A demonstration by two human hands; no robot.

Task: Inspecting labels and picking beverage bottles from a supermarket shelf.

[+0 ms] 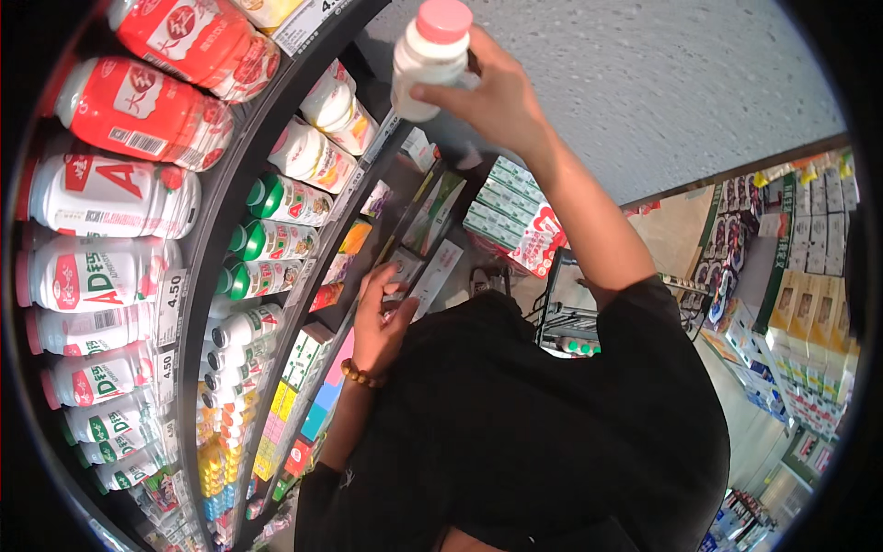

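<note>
My right hand (497,96) is raised at the top of the view, gripping a white plastic bottle (428,69) with a pink cap. The bottle stands nearly upright, its thumb-side surface partly covered. Lower down, my left hand (383,314), with a beaded bracelet (361,373) at the wrist, hovers beside the lower shelves with fingers loosely bent and apart. Nothing shows in it. White bottles with pink caps (314,155) stand on the middle shelf near the raised bottle. Next to them are bottles with green tops (283,200).
An upper shelf (207,200) holds red-labelled bottles (145,114) and white bottles (96,272), with price tags on its edge. Stacked cartons (507,200) and a shopping trolley (569,310) stand past my body. A speckled grey panel (655,83) fills the top right. More stocked shelves (814,303) line the right.
</note>
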